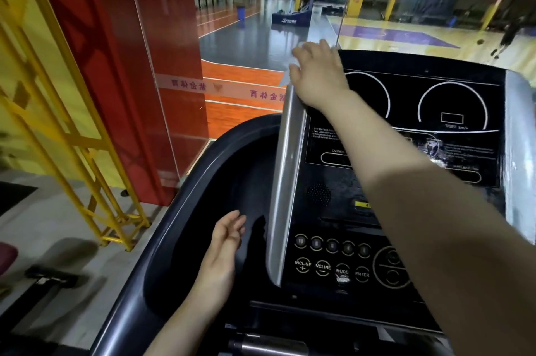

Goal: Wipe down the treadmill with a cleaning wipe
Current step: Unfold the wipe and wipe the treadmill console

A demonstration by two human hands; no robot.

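- Blur softens the near-left floor and the small print on the treadmill console (406, 135); only "INCLINE", "MODE" and "ENTER" read clearly on the round buttons (332, 257).
- Most of the cleaning wipe (290, 73) is hidden under the right hand (317, 73); just a pale, thin edge shows past the fingers at the console's far-left top corner.
- The right hand lies flat and spread, palm down, pressing the wipe onto the top of the brushed silver side trim (285, 181); whether any finger pinches the wipe cannot be told.
- The left hand (224, 242) is loosely open and holds nothing, hovering over the dark, glossy curved side tray (203, 210), well apart from the wipe and nearer the camera.
- The console face is glossy black with two white ring dials; a speaker grille of small dots sits mid-panel.
- The right silver trim is cut off by the forearm (435, 210).
- Beyond the console, a basketball court (377, 36) and hoop stand (293, 7) show.
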